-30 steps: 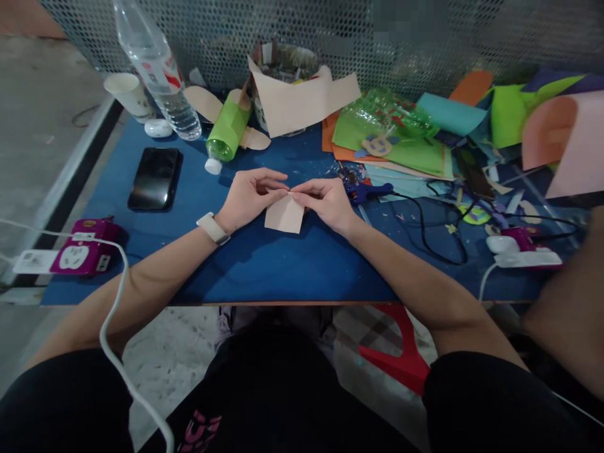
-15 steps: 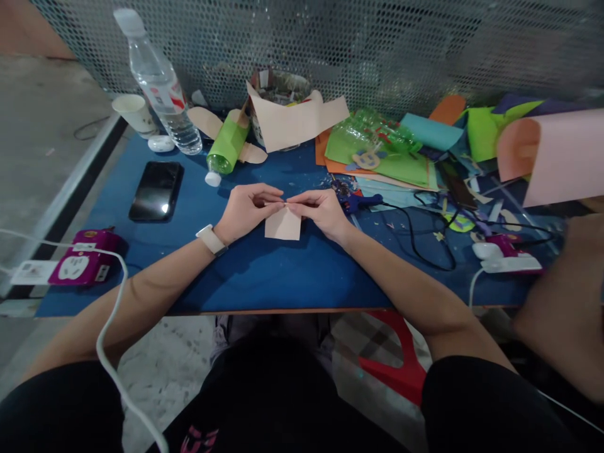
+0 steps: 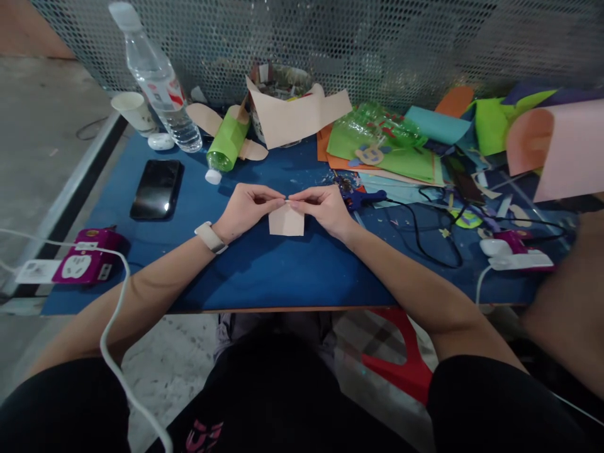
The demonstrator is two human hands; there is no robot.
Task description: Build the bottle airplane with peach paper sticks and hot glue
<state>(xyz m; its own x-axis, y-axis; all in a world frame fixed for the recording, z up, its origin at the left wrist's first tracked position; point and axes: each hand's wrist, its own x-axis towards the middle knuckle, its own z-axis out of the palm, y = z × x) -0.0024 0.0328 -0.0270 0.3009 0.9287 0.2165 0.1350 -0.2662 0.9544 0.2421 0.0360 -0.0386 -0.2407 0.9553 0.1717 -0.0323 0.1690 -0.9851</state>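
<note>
A small pale peach piece of paper (image 3: 286, 223) is held up just above the blue table (image 3: 264, 277), close to its front middle. My left hand (image 3: 250, 211) pinches its upper edge between thumb and fingers. Right beside it, my right hand (image 3: 323, 211) pinches the same edge, the two thumbs nearly meeting. The fingers hide most of that top edge, which seems folded or rolled. Just past my right hand lies a blue glue gun (image 3: 363, 199) with a black cord.
Behind stand a water bottle (image 3: 163, 88), a paper cup (image 3: 134, 113) and a green-wrapped bottle (image 3: 229, 139). A phone (image 3: 157, 190) and a purple power adapter (image 3: 87, 257) lie left. Coloured paper sheets (image 3: 401, 168) and scraps fill the right. Another person's arm (image 3: 569, 296) shows at far right.
Both hands keep their pinch on the paper. The thumbs have come slightly closer together along its upper edge, and the view has shifted a little.
</note>
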